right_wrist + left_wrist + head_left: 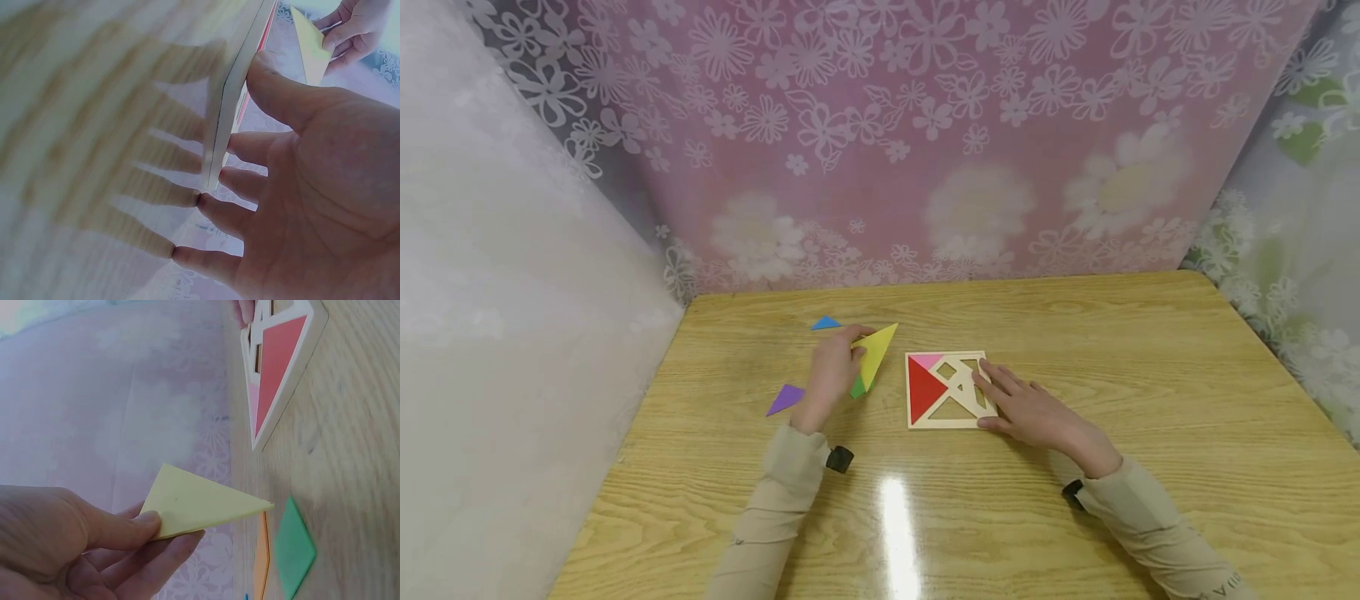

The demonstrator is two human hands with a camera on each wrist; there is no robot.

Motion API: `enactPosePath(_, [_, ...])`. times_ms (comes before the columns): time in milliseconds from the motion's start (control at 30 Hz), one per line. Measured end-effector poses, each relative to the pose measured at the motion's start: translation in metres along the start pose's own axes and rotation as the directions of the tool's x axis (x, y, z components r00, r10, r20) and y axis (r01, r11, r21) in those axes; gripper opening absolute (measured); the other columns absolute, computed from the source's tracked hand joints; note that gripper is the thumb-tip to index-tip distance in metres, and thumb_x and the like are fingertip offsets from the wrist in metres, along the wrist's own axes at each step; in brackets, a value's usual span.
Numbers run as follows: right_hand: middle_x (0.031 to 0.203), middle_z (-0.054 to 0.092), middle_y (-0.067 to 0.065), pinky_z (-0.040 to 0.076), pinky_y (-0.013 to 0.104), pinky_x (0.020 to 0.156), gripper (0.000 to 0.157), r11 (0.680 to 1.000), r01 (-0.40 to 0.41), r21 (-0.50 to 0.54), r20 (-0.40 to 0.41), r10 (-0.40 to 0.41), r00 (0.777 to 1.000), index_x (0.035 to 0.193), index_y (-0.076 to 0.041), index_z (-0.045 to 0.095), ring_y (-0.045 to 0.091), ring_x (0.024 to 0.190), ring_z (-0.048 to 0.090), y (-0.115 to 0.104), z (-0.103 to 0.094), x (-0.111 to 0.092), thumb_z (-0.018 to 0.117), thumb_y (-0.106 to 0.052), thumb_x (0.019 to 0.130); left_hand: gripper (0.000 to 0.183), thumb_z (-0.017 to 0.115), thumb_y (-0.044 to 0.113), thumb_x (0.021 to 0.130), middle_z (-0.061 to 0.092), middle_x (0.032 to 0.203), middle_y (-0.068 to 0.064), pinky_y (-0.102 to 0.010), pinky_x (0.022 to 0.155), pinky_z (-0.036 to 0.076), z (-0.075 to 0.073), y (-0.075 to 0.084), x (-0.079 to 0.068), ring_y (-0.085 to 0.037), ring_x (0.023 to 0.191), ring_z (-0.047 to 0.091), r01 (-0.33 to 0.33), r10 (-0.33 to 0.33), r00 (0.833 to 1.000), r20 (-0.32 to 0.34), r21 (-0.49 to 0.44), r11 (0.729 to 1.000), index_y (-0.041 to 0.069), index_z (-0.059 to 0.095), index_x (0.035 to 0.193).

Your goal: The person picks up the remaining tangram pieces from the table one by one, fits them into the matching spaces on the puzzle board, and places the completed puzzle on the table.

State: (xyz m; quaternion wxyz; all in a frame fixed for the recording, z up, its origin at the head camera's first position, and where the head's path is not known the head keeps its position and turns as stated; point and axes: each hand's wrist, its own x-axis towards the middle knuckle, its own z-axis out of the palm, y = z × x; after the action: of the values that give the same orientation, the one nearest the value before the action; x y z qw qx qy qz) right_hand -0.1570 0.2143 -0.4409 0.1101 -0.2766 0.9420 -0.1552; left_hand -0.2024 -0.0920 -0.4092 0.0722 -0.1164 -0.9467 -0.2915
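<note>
My left hand pinches a yellow triangle tangram piece between thumb and fingers, raised above the table in the left wrist view. Beneath it a green piece lies on the wood, beside an orange piece that the head view hides. To the right is a square wooden tangram board. A red triangle and a pink piece sit in its left side; its other cutouts show bare. My right hand rests at the board's right edge, fingers spread, fingertips touching board and table.
A purple piece lies left of my left wrist, and a blue triangle lies behind that hand. The wooden table ends at a pink flowered curtain at the back. A pale curtain hangs along the left.
</note>
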Motion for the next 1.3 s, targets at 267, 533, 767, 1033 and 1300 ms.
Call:
enactPosePath(267, [0.164, 0.019, 0.026, 0.029, 0.075, 0.106, 0.071, 1.000, 0.002, -0.009, -0.003, -0.002, 1.000, 0.157, 0.001, 0.030, 0.048, 0.147, 0.027, 0.000, 0.001, 0.001, 0.061, -0.032, 0.102, 0.031, 0.065, -0.002, 0.096, 0.074, 0.112, -0.018, -0.022, 0.056, 0.040, 0.010, 0.013, 0.000, -0.015, 0.061, 0.051, -0.068, 0.068, 0.998, -0.006, -0.082, 0.994, 0.008, 0.070, 0.125])
enactPosePath(533, [0.164, 0.019, 0.026, 0.029, 0.076, 0.105, 0.071, 1.000, 0.004, -0.007, -0.003, -0.004, 1.000, 0.157, 0.001, 0.030, 0.048, 0.147, 0.026, 0.000, 0.000, 0.001, 0.061, -0.032, 0.102, 0.034, 0.062, -0.002, 0.099, 0.071, 0.125, -0.011, -0.021, 0.062, 0.047, 0.023, 0.023, -0.001, -0.019, 0.076, 0.067, -0.163, 0.187, 0.978, 0.098, -0.208, 0.964, 0.012, 0.069, 0.129])
enactPosePath(767, [0.164, 0.019, 0.026, 0.031, 0.077, 0.103, 0.071, 1.000, 0.007, -0.010, -0.002, -0.007, 1.000, 0.158, 0.000, 0.029, 0.047, 0.147, 0.026, 0.001, 0.000, 0.001, 0.060, -0.031, 0.102, 0.034, 0.061, 0.001, 0.100, 0.072, 0.120, -0.011, -0.019, 0.057, 0.043, 0.032, 0.032, -0.004, -0.013, 0.062, 0.054, -0.219, 0.261, 0.947, 0.188, -0.217, 0.951, 0.012, 0.067, 0.132])
enactPosePath(1033, [0.164, 0.019, 0.027, 0.031, 0.076, 0.104, 0.068, 1.000, 0.008, -0.011, 0.007, -0.008, 1.000, 0.155, 0.002, 0.034, 0.048, 0.147, 0.027, 0.000, -0.002, 0.001, 0.059, -0.034, 0.103, 0.033, 0.061, 0.001, 0.100, 0.072, 0.114, -0.012, -0.018, 0.053, 0.033, 0.041, 0.035, -0.005, -0.008, 0.053, 0.035, -0.308, 0.346, 0.902, 0.260, -0.175, 0.935, 0.012, 0.068, 0.130])
enactPosePath(1300, [0.164, 0.020, 0.027, 0.032, 0.076, 0.103, 0.067, 1.000, 0.020, 0.001, -0.005, -0.020, 1.000, 0.153, 0.001, 0.039, 0.049, 0.146, 0.028, 0.001, 0.000, 0.000, 0.060, -0.036, 0.102, 0.033, 0.058, 0.000, 0.101, 0.063, 0.139, -0.011, -0.018, 0.059, 0.034, 0.046, 0.037, -0.005, -0.007, 0.055, 0.030, -0.330, 0.375, 0.870, 0.319, -0.189, 0.925, 0.011, 0.068, 0.131])
